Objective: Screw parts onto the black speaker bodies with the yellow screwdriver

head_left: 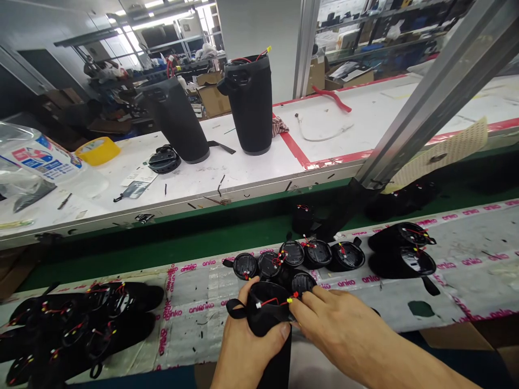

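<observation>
My left hand (239, 343) is wrapped round a black cylindrical speaker housing (263, 319), its open end tilted up towards me. A fabric loop (235, 309) sticks out at the left of the rim. Inside the opening runs a red wire with a white plug (258, 305). My right hand (336, 319) is closed at the right side of the rim, fingertips beside a yellow plug (289, 300) and a red plug (295, 295). What its fingers pinch is hidden. Just behind the held housing stands another black housing (303, 282).
Several black housings (292, 253) with wires stand in a row on the plastic-covered bench (194, 335). More lie in a group (101, 319) at left, and two (401, 251) at right. Two taller speakers (249, 108) stand on the white table behind. A metal post (421, 92) slants at right.
</observation>
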{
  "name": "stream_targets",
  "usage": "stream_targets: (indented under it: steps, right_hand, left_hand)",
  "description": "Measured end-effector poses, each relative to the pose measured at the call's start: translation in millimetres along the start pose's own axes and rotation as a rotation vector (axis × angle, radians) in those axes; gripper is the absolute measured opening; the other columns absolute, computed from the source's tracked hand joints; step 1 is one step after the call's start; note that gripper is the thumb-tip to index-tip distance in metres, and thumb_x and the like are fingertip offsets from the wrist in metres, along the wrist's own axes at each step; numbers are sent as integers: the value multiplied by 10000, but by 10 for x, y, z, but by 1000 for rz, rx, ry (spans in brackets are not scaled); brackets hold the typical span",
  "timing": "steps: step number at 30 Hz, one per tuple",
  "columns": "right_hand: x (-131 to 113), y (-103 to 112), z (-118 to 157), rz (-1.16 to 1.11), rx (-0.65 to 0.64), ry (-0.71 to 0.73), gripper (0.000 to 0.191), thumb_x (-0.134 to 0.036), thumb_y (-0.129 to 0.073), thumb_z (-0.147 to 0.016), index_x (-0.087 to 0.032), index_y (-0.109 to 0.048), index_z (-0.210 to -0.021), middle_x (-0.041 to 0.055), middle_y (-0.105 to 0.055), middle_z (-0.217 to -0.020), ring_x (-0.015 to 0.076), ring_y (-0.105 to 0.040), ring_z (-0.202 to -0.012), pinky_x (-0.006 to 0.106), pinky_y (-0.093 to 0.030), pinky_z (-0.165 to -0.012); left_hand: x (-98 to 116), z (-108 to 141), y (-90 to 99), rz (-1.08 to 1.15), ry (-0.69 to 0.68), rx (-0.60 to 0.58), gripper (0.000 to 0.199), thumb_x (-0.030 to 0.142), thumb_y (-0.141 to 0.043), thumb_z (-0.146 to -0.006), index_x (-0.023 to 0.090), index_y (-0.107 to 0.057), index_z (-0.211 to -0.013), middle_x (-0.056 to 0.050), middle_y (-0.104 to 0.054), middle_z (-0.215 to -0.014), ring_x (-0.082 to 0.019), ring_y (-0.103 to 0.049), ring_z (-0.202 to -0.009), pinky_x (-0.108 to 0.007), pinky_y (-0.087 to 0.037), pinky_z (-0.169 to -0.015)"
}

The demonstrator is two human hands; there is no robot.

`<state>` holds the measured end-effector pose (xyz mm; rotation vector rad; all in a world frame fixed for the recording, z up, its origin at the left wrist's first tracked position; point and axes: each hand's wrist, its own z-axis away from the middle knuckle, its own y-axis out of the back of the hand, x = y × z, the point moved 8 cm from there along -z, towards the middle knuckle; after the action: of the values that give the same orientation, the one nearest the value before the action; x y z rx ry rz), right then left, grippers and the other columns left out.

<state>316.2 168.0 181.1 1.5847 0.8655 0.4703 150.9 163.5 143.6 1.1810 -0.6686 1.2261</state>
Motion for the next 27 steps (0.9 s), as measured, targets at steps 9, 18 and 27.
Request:
stream_targets:
  steps: [9,18,27]
  right_hand:
    - [-38,20,-20,63,-40,7,366,-85,-718,-795,-258,-477,-1009,-14,-672,-816,214,-631,-654,379,-279,-525]
    - [-63,-91,-7,118,-147,47,397,-14,-643,-670,-246,-531,-972,9,-691,-812,229,-627,-604,397,-232,-500]
    - [358,337,12,-406,134,-231,183,-243,-413,-1143,-262,-594,-1124,-20,-767,-923,166,-733,-741,300,-506,-666]
  left_hand:
    - [-54,-15,8,-97,-57,36,764,339,-758,-626,233,-650,-1375,-129,-796,-1285,-421,-713,-1224,-568,-531,-1064]
    - [-2,19,-53,-176,-45,7,787,304,-749,-664,180,-593,-1425,-151,-794,-1266,-412,-740,-1185,-577,-533,-1053]
    - [-186,-62,-41,332,51,-132,767,502,-907,-698,215,-670,-1369,-91,-835,-1226,-371,-744,-1196,-464,-534,-1080]
